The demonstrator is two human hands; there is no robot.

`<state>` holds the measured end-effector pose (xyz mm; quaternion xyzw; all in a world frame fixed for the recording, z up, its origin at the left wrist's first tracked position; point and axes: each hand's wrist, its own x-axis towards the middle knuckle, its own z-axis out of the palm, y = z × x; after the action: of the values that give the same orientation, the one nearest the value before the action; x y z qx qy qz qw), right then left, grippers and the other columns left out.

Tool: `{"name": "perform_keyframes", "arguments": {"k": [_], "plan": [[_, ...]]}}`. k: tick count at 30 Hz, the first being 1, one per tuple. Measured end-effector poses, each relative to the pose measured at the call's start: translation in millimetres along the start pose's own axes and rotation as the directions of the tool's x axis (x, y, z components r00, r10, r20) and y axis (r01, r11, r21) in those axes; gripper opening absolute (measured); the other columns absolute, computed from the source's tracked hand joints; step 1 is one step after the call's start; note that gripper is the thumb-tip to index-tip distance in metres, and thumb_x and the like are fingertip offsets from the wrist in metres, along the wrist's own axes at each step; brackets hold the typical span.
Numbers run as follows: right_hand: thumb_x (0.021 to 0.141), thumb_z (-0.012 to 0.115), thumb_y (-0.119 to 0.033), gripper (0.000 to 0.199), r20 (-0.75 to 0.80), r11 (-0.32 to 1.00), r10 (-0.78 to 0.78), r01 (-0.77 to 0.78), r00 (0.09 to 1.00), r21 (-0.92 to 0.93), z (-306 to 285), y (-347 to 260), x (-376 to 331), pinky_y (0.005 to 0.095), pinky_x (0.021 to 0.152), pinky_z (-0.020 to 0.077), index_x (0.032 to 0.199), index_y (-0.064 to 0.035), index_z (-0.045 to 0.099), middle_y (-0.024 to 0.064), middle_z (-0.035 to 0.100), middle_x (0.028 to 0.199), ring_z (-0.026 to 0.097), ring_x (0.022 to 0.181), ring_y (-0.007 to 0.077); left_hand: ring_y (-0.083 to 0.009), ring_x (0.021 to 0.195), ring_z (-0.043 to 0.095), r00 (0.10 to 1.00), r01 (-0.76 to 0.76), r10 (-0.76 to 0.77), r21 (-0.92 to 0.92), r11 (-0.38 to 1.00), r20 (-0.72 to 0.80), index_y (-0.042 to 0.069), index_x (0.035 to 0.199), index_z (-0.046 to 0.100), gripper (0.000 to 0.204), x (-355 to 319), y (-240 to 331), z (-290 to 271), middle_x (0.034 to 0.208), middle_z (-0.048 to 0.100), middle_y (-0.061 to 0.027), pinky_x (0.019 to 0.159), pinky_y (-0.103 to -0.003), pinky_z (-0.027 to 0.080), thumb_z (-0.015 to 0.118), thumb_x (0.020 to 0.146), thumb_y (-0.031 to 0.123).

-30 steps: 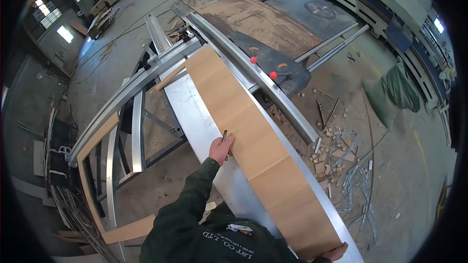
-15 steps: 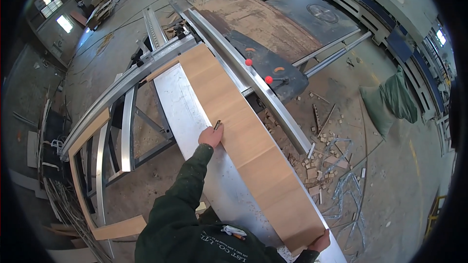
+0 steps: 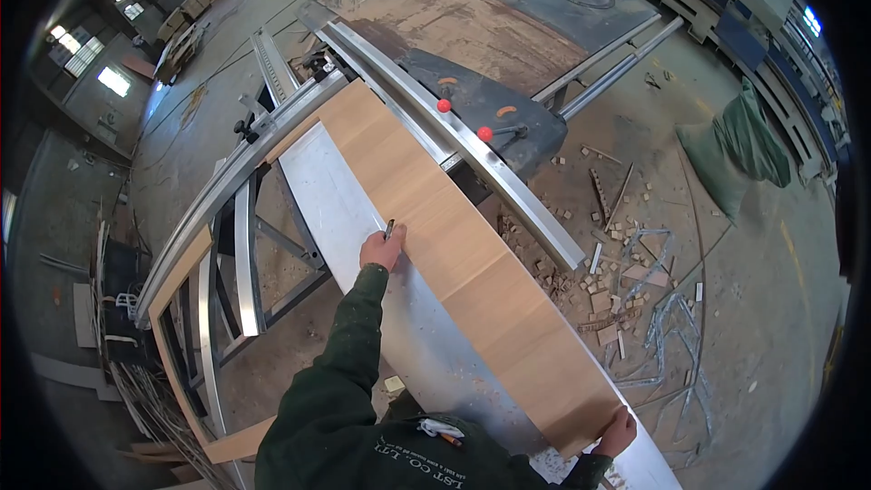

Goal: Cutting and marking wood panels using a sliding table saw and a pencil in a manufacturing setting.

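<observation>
A long wood-grain panel (image 3: 458, 240) lies along the silver sliding table (image 3: 426, 336), with its far end close to the angled metal fence (image 3: 299, 100). My left hand (image 3: 382, 249) is closed on a small dark pen-like tool (image 3: 389, 229) and rests at the panel's left edge, about midway along. At the near right corner, my right hand (image 3: 619, 432) grips the panel's edge, and some of its fingers are hidden. Another narrow wooden strip (image 3: 299, 118) runs beside the fence at the panel's far left.
Beyond the panel stands a dusty saw table (image 3: 472, 32) with a long rail (image 3: 508, 191) and red-knobbed levers (image 3: 485, 134). Wood offcuts (image 3: 603, 299) and tangled clear strapping (image 3: 676, 345) litter the floor at right, near a green sack (image 3: 739, 150). An open metal frame (image 3: 245, 254) extends left.
The whole view has shifted slightly. Both hands keep nearly the same places on the panel, and the left still holds the pen-like tool.
</observation>
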<state>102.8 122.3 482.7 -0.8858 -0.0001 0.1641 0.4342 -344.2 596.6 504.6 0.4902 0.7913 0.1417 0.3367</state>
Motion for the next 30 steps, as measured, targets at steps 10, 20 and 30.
{"name": "perform_keyframes", "arguments": {"k": [10,20,30], "plan": [[0.093,0.069,-0.031,0.041,0.034,0.990,-0.141,0.141,0.989,-0.003,1.5,-35.0,-6.5,0.0354,0.070,0.0478,0.093,0.0097,0.069,0.0087,0.067,0.082,0.057,0.076,0.0164,-0.0444,0.099,0.069,0.993,0.001,0.009,0.086,0.996,-0.117,0.006,0.097,0.077,0.072,8.3,-0.7,30.3,0.097,0.074,-0.0228,0.087,-0.051,0.052,0.047,0.094,0.072],[0.088,0.077,-0.035,0.060,0.097,0.962,-0.197,0.211,0.976,-0.175,-18.6,10.6,-4.9,0.0334,0.084,0.0511,0.125,0.0101,0.065,0.0140,0.070,0.105,0.064,0.093,0.0202,-0.0411,0.094,0.071,0.989,-0.066,0.075,0.070,0.995,-0.129,0.002,0.089,0.077,0.074,-8.0,-9.4,35.3,0.090,0.074,-0.0221,0.085,-0.048,0.053,0.051,0.092,0.071],[0.082,0.080,-0.036,0.070,0.164,0.916,-0.288,0.322,0.943,-0.241,-21.3,29.6,-12.3,0.0390,0.091,0.0514,0.131,0.0100,0.061,0.0204,0.069,0.113,0.065,0.101,0.0288,-0.0124,0.044,0.047,0.974,0.031,0.133,-0.685,0.727,0.185,0.004,0.093,0.065,0.052,-74.9,-90.9,-11.8,0.062,0.059,-0.0045,0.041,-0.030,0.037,0.060,0.099,0.056]]}}
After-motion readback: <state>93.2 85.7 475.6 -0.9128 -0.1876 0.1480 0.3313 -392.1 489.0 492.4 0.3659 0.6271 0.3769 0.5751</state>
